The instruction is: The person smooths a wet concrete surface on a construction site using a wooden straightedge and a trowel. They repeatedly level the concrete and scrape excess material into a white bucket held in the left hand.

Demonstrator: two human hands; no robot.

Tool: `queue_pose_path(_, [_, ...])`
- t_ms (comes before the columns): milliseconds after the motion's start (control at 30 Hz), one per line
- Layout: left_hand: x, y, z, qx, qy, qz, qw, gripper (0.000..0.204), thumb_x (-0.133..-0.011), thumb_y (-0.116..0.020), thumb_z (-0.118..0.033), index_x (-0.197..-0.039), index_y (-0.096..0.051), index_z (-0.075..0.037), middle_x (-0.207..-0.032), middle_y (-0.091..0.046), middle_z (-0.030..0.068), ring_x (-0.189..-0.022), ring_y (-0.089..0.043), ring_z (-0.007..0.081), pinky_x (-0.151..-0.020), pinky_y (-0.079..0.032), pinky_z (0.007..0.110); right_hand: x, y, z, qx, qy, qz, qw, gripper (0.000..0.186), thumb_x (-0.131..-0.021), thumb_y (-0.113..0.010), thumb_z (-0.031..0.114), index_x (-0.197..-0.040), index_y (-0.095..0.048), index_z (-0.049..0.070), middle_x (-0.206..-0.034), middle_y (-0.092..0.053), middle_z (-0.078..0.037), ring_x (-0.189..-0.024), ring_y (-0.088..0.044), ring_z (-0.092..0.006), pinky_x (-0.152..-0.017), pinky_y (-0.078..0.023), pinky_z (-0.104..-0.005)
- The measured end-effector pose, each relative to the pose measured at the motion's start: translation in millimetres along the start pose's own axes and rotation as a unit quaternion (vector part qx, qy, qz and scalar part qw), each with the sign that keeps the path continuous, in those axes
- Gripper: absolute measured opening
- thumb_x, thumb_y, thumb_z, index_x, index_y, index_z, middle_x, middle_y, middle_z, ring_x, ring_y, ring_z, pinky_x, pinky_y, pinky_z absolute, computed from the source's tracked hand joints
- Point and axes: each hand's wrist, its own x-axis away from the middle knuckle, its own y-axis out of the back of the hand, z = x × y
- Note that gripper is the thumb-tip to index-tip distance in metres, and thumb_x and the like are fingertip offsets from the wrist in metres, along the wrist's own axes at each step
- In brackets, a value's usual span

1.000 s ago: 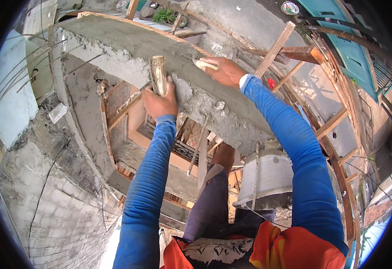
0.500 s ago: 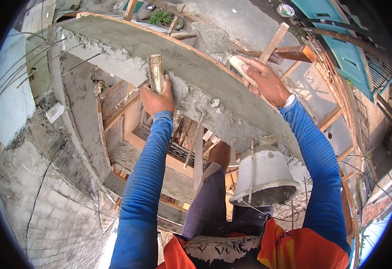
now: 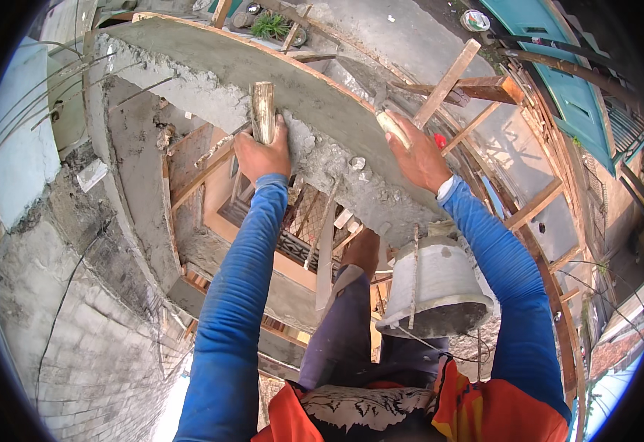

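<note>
A curved slab of wet grey cement (image 3: pixel 277 77) with a wooden form edge runs across the top of the view. My left hand (image 3: pixel 263 156) grips an upright wooden post (image 3: pixel 263 110) at the slab's rough near edge. My right hand (image 3: pixel 417 158) is shut on the pale handle of a trowel (image 3: pixel 388 125), whose blade lies on the slab's smooth top. Both forearms wear blue sleeves. A grey bucket (image 3: pixel 436 283) with mortar in it hangs just below my right forearm.
Wooden scaffold poles (image 3: pixel 451 81) and braces cross at the right, by a teal door (image 3: pixel 557 55). A block wall (image 3: pixel 79 346) and rebar ends (image 3: pixel 42 96) are on the left. Far below lie a street and potted plants (image 3: pixel 270 26). My knee (image 3: pixel 362 250) rests near the bucket.
My right hand has drawn the trowel back toward me along the slab, after reaching farther right. My left hand has kept its grip on the post.
</note>
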Motion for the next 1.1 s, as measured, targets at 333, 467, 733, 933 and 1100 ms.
queue_pose_path(333, [1, 0, 6, -0.001, 0.014, -0.013, 1.0, 0.072, -0.082, -0.077, -0.059, -0.111, -0.063, 0.005, -0.109, -0.063, 0.0225, -0.111, -0.062, 0.0398, -0.096, -0.05, 0.049, -8, 42, 18, -0.168, -0.129, 0.275, 0.938, 0.049, -0.106, -0.053, 0.035, -0.151, -0.051, 0.016, -0.091, -0.061, -0.005, -0.07, -0.055, -0.0126, -0.061, -0.049, -0.0286])
queue_pose_path(467, [2, 3, -4, 0.003, 0.007, 0.01, 1.0, 0.074, -0.083, -0.074, -0.061, -0.115, -0.061, 0.005, -0.112, -0.063, 0.0223, -0.112, -0.061, 0.039, -0.097, -0.05, 0.049, 37, 97, 25, -0.307, -0.176, 0.301, 0.885, 0.057, -0.107, -0.052, 0.037, -0.156, -0.041, 0.011, -0.081, -0.047, 0.001, -0.058, -0.037, -0.0041, -0.048, -0.034, -0.0203])
queue_pose_path(733, [7, 17, -4, 0.029, 0.005, 0.066, 0.997, 0.074, -0.084, -0.074, -0.062, -0.111, -0.058, 0.004, -0.116, -0.061, 0.0219, -0.117, -0.058, 0.0387, -0.097, -0.05, 0.051, 237, 215, 111, -0.125, -0.192, 0.226, 0.947, 0.052, -0.105, -0.057, 0.032, -0.15, -0.05, 0.007, -0.08, -0.059, -0.003, -0.058, -0.054, -0.0067, -0.049, -0.043, -0.0214])
queue_pose_path(933, [19, 43, 10, 0.098, -0.017, 0.092, 0.991, 0.075, -0.083, -0.078, -0.059, -0.111, -0.053, 0.006, -0.113, -0.062, 0.0301, -0.111, -0.061, 0.0455, -0.095, -0.049, 0.052, 398, 218, 196, 0.021, -0.269, 0.246, 0.931, 0.045, -0.099, -0.064, 0.018, -0.142, -0.058, 0.007, -0.092, -0.074, -0.01, -0.076, -0.069, -0.0154, -0.073, -0.055, -0.0325])
queue_pose_path(1100, [93, 79, 56, 0.216, 0.053, 0.128, 0.967, 0.07, -0.083, -0.08, -0.052, -0.114, -0.05, 0.004, -0.11, -0.066, 0.0323, -0.106, -0.065, 0.046, -0.093, -0.05, 0.05, 429, 148, 176, 0.074, -0.196, 0.255, 0.944, 0.046, -0.102, -0.057, 0.021, -0.145, -0.051, 0.005, -0.089, -0.073, -0.015, -0.078, -0.072, -0.0227, -0.073, -0.057, -0.0361])
